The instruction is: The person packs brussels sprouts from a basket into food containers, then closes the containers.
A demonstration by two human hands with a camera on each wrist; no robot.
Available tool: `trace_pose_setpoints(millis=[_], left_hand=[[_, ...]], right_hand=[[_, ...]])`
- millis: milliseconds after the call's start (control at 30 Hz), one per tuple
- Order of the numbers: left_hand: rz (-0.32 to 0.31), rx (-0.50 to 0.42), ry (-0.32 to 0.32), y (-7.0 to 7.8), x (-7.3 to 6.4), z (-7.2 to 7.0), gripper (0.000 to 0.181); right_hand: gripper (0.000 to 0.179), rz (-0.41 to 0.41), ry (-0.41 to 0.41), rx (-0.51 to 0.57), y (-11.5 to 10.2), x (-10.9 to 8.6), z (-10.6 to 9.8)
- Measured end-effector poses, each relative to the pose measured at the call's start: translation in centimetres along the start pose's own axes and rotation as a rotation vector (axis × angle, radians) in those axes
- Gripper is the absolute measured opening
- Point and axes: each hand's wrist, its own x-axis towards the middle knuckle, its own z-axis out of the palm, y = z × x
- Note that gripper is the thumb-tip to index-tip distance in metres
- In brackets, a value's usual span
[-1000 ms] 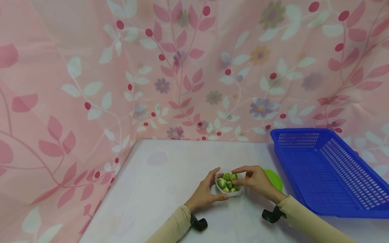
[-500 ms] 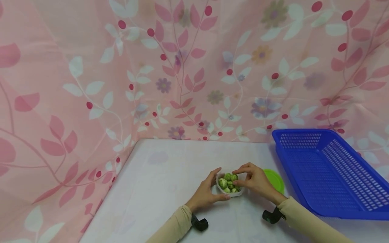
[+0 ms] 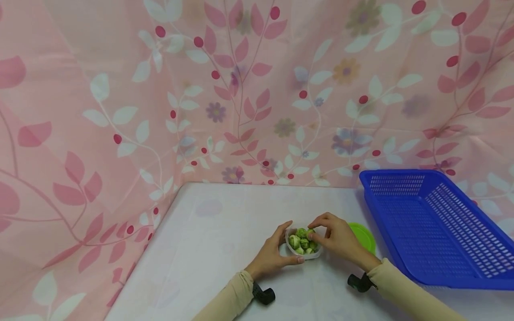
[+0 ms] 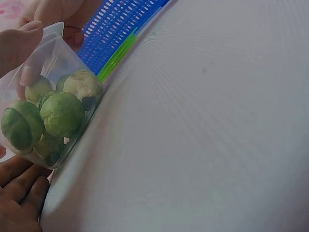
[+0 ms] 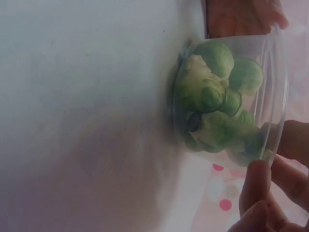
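A small clear plastic container (image 3: 306, 257) stands on the white table, holding several green Brussels sprouts (image 5: 203, 92). My left hand (image 3: 270, 257) grips its left and near sides, with the thumb in front and the fingers behind. At the right rim, my right hand (image 3: 336, 236) has thumb and index fingertips close together around one sprout (image 3: 310, 232). The right wrist view shows these fingers (image 5: 256, 181) at the rim, partly covering that sprout. Through the plastic, the left wrist view shows a fingertip (image 4: 30, 72) among the sprouts.
A round bright green lid (image 3: 362, 238) lies just behind my right wrist. Farther right stands a large blue perforated basket (image 3: 401, 263). Pink floral cloth (image 3: 249, 98) hangs behind the table and along its left. A black device (image 3: 263, 295) is strapped to each wrist.
My right thumb and index have drawn slightly closer together and up, baring more of the lower sprouts. The left hand and container have barely moved.
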Motion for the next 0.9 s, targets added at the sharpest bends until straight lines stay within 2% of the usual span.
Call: trace_pose_setpoints(millis=[133, 233, 367, 667, 800, 900], left_hand=[[-0.004, 0.0, 0.002, 0.03, 0.02, 0.01, 0.105], [-0.006, -0.003, 0.001, 0.17, 0.0, -0.02, 0.104], [-0.013, -0.013, -0.002, 0.43, -0.13, -0.04, 0.104], [-0.006, 0.005, 0.004, 0.29, -0.21, 0.03, 0.104], [-0.002, 0.007, 0.006, 0.35, -0.16, -0.03, 0.104], [-0.004, 0.006, 0.003, 0.5, -0.18, -0.08, 0.104]], right_hand=[[0.023, -0.042, 0.042, -0.071, -0.25, 0.16, 0.11], [0.024, -0.039, 0.047, -0.088, -0.25, 0.14, 0.12], [0.021, -0.039, 0.021, -0.082, -0.12, 0.06, -0.05], [0.009, -0.129, -0.035, -0.151, -0.23, 0.11, -0.59], [0.02, -0.112, -0.088, -0.148, -0.27, -0.01, -0.54], [0.026, -0.09, -0.082, -0.143, -0.24, -0.12, -0.39]])
